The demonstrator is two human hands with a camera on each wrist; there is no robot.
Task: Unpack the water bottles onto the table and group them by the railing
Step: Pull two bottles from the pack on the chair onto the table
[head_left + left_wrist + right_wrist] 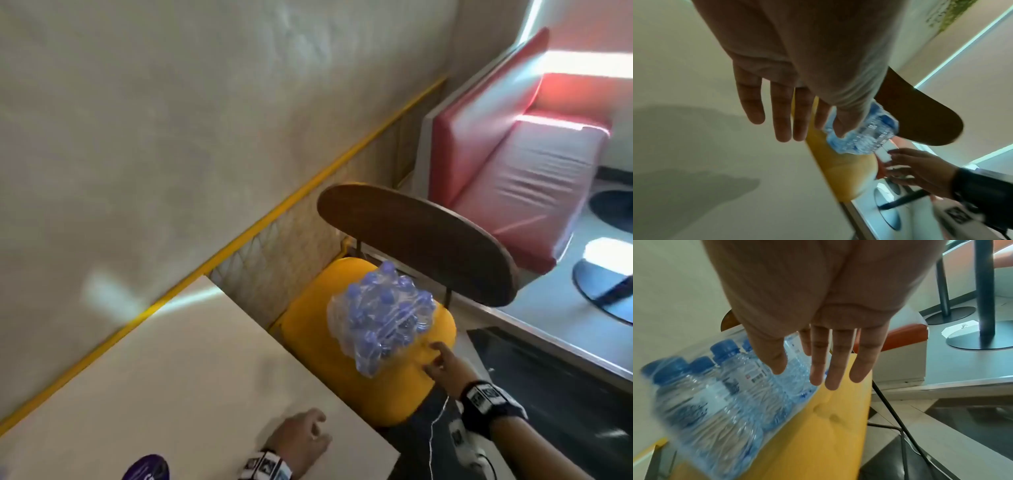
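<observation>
A shrink-wrapped pack of water bottles [380,317] with blue caps stands on the yellow seat of a chair [421,373] beside the pale table [191,387]. The right wrist view shows the pack of bottles [719,395] close at lower left. My right hand [443,365] reaches out just right of the pack, fingers straight and spread, holding nothing; its fingertips [819,376] hover over the seat. My left hand [301,442] hovers over the table's near corner with relaxed, empty fingers [783,112]. The yellow railing [239,240] runs along the wall behind the table.
The chair's dark wooden backrest [421,243] curves behind the pack. A red padded bench [513,164] sits further right, with dark round table bases [603,294] on the floor. A purple round object [147,467] lies at the table's near edge.
</observation>
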